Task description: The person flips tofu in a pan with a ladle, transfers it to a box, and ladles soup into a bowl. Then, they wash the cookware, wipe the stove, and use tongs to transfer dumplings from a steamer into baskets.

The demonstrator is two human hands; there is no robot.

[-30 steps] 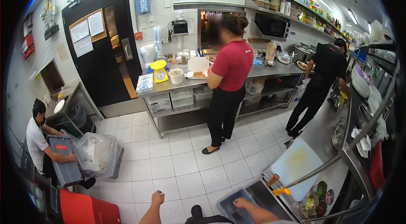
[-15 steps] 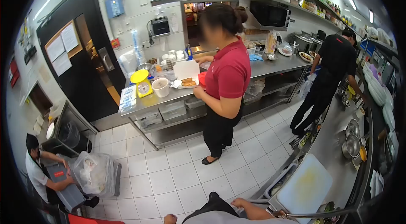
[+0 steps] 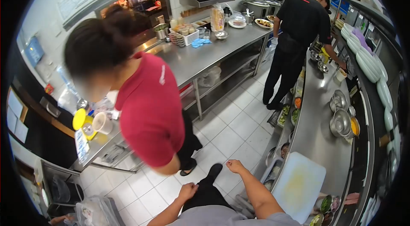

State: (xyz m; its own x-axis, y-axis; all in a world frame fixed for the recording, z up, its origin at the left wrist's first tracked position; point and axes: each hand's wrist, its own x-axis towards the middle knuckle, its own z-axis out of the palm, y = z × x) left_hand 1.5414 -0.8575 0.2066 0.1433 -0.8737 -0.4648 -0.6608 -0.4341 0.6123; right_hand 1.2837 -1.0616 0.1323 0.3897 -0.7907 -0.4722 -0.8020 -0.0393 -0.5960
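My left hand [image 3: 188, 191] hangs loosely curled over my dark trousers, low in the view, with nothing visible in it. My right hand [image 3: 234, 166] is held out in front, fingers folded in, above the white floor tiles [image 3: 213, 151]; I see nothing in it either. Neither hand touches anything. To the right of my right arm lies a white cutting board [image 3: 297, 185] with a yellowish stain, on the steel counter [image 3: 318, 140]. Close on my left, a person in a red shirt [image 3: 149, 110] bends toward the other counter.
Another person in black [image 3: 301, 21] stands farther along the aisle, reaching over the right counter. Metal bowls [image 3: 341, 119] sit beyond the board. Food bins [image 3: 284, 115] line the counter's edge. A bagged bin [image 3: 96, 213] stands at lower left. A yellow scale [image 3: 85, 125] rests on the left counter.
My view has moved forward and turned right along the aisle. The person in red now appears larger and farther left. Both my hands have come further into view.
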